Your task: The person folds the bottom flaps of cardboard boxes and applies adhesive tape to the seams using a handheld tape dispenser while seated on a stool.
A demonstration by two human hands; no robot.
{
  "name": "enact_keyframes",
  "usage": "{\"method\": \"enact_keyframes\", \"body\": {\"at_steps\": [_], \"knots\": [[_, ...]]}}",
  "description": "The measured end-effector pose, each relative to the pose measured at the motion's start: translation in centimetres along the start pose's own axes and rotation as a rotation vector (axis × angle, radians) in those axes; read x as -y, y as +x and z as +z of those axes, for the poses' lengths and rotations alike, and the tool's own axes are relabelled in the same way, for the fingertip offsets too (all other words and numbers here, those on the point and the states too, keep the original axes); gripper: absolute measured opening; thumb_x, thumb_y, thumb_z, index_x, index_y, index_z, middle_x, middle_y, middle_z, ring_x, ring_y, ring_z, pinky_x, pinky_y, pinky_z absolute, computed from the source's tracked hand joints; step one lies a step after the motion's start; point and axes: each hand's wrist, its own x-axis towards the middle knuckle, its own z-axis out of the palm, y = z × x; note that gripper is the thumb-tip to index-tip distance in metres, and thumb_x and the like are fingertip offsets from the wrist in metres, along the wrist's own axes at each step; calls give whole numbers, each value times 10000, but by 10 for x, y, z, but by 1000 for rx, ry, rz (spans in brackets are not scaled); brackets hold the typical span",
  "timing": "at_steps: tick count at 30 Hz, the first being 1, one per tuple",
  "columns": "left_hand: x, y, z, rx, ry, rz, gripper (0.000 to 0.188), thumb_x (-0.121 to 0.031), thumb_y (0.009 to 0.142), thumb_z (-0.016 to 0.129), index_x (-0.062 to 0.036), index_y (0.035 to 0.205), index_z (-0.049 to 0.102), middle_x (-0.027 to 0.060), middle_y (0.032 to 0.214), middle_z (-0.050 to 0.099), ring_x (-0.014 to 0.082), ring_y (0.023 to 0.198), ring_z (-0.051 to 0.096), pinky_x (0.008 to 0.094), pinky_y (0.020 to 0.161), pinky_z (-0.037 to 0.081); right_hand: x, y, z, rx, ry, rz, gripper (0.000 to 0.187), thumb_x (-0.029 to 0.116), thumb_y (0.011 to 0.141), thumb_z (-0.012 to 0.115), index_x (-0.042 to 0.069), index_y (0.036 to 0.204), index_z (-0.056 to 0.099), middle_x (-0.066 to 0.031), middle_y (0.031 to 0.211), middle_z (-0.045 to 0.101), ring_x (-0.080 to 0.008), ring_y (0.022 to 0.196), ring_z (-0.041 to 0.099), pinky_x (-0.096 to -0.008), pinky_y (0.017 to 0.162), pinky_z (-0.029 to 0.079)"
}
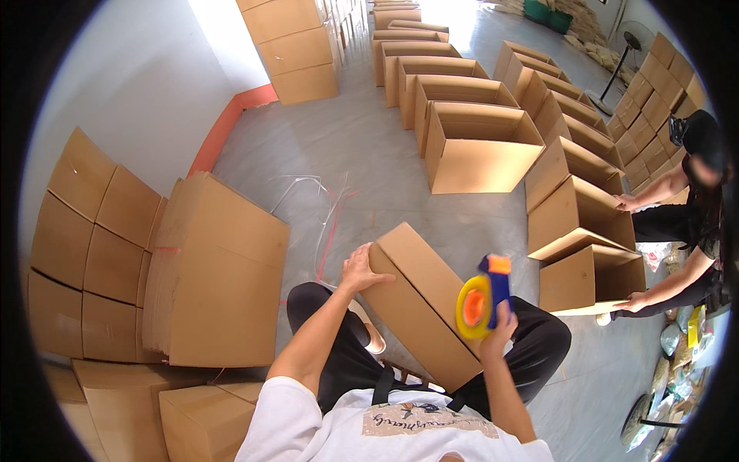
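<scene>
A brown cardboard box rests between my knees, its two long flaps folded together with a dark seam running between them. My left hand lies on the far left corner of this box, thumb spread across the flap and the other fingers over the edge. In my right hand is a tape dispenser, blue with an orange front and a yellow roll around an orange hub. The dispenser is held over the right side of the box, slightly blurred; whether it touches the cardboard I cannot tell.
Open cardboard boxes stand in two rows ahead. On the right a co-worker holds the nearest box of the right row. Flat cardboard sheets lean at my left, beside stacked boxes. Loose straps lie on the floor.
</scene>
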Motion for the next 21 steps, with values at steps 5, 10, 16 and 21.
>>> {"method": "enact_keyframes", "body": {"at_steps": [5,10,16,21], "knots": [[-3,-1,9,-207,-271,-151,780,-578,616,670,-111,1220,508,89,1141,579,217,1083,520,368,950,313,8,-32,22,125,-216,-176,361,275,821,602,-65,938,579,-57,801,579,-128,708,520,-256,665,424],[-11,3,15,-297,-324,-145,653,-524,634,676,-125,1144,588,80,1047,634,220,997,577,353,914,343,12,-22,17,63,-274,-184,309,241,821,613,-51,920,586,-44,770,575,-113,697,517,-245,660,425],[-20,2,6,-334,-274,-203,576,-447,613,707,-146,1097,626,107,966,656,241,882,628,350,825,456,41,-15,39,236,-250,-118,273,207,822,623,-48,910,583,-30,766,577,-96,699,532,-223,646,426],[-23,1,5,-319,-210,-240,559,-456,602,714,-160,1071,642,99,973,651,246,898,614,343,833,433,77,-7,95,433,-113,-37,317,250,838,607,-52,929,578,-25,748,575,-84,702,533,-215,634,427]]}}
